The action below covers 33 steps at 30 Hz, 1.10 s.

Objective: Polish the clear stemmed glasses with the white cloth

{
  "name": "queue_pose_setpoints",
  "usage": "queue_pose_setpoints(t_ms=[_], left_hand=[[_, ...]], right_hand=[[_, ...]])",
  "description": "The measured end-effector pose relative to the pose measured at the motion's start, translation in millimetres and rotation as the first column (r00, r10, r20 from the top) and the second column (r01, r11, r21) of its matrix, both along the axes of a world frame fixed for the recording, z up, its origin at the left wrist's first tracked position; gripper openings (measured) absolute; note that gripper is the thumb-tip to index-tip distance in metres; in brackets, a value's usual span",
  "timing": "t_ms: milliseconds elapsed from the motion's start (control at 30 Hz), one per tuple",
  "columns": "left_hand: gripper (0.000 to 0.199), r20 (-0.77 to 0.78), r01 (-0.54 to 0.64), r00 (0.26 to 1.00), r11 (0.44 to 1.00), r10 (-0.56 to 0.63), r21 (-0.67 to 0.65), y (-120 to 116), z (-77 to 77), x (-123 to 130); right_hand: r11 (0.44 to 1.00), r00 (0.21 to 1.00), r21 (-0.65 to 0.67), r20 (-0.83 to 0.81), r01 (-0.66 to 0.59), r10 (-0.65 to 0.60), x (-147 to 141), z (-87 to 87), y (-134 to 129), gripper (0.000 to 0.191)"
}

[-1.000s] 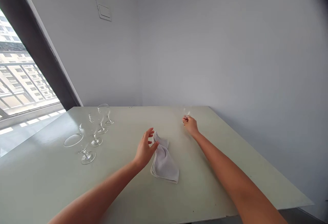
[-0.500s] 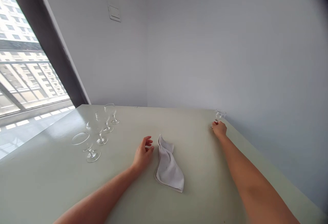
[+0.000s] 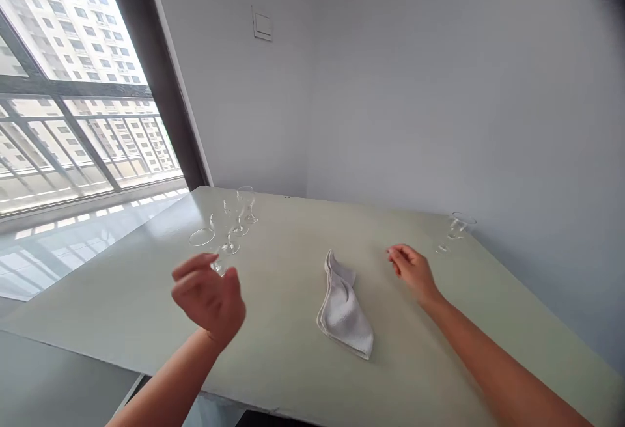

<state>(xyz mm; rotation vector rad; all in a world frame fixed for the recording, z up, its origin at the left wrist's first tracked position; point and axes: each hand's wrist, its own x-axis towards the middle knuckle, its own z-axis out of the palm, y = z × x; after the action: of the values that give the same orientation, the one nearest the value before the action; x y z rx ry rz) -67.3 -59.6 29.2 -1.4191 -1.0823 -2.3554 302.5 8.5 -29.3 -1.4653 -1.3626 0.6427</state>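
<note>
My left hand (image 3: pixel 209 297) hovers over the left part of the table, loosely curled with the thumb apart, holding nothing. It partly covers the nearest of several clear stemmed glasses (image 3: pixel 232 245) lined up in a row. On the right, my right hand (image 3: pixel 413 271) is above the table with bent fingers and nothing visible in them. Beyond it a single stemmed glass (image 3: pixel 458 226) stands upright near the far right corner, apart from the hand. Between my hands lies a folded light grey cloth (image 3: pixel 346 313), which neither hand touches.
The pale green table (image 3: pixel 288 362) meets a grey wall (image 3: pixel 415 88) at the back and right. A wall switch (image 3: pixel 262 26) is above the table's far side. A large window (image 3: pixel 83 127) with a railing outside is on the left.
My right hand has let go of the single glass and drawn back leftward and nearer. My left hand has moved left from beside the cloth towards the row of glasses. The view has turned left.
</note>
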Motion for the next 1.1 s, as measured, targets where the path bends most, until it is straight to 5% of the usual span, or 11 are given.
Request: queue_pose_setpoints(t_ms=[133,233,300,367,467,567,633,733,833,967,1100], left_hand=[[0.033,0.423,0.044,0.899,0.941,0.108,-0.335,17,-33.2,-46],[0.051,0.433,0.199,0.889,0.721,0.152,-0.663,28,-53.8,-69],[0.060,0.401,0.281,0.912,0.584,0.085,-0.762,35,-60.3,-77],[0.056,0.409,0.336,0.912,0.519,0.031,-0.786,41,-62.6,-80],[0.043,0.434,0.397,0.900,0.496,-0.044,-0.773,45,-62.8,-75],[0.035,0.316,0.352,0.936,0.474,-0.156,-0.807,41,-58.5,-56],[0.031,0.205,0.320,0.934,0.434,-0.292,-0.842,39,-51.2,-34],[0.027,0.090,0.319,0.850,0.371,-0.519,-0.872,43,-37.9,5],[0.022,-0.106,0.205,0.783,0.416,-0.613,-0.886,56,-31.9,42],[0.019,-0.459,-0.032,0.680,0.603,-0.572,-0.797,76,-41.7,79],[0.022,-0.632,-0.068,0.569,0.736,-0.526,-0.674,84,-58.8,97]], right_hand=[[0.950,0.893,-0.012,0.339,-0.311,0.297,-66,6.7,-36,0.032],[0.930,0.787,-0.059,0.516,-0.362,0.339,-93,-0.5,-48,0.032],[0.931,0.744,-0.063,0.583,-0.360,0.327,-103,-7.4,-49,0.029],[0.934,0.745,-0.052,0.587,-0.355,0.316,-108,-12.5,-48,0.017],[0.938,0.858,-0.111,0.379,-0.330,0.347,-106,-14.4,-43,0.023],[0.923,0.950,-0.230,-0.123,-0.309,0.288,-94,-10.6,-34,0.029],[0.929,0.893,-0.252,-0.426,-0.272,0.146,-84,-6.5,-25,0.032],[0.965,0.782,-0.215,-0.624,-0.151,-0.017,-68,1.5,-16,0.035],[0.995,0.767,-0.095,-0.641,-0.027,-0.040,-54,12.5,-15,0.035],[0.986,0.871,0.135,-0.490,0.098,-0.020,-48,27.5,-28,0.038],[0.968,0.979,0.199,-0.105,-0.150,0.173,-63,32.0,-46,0.033]])
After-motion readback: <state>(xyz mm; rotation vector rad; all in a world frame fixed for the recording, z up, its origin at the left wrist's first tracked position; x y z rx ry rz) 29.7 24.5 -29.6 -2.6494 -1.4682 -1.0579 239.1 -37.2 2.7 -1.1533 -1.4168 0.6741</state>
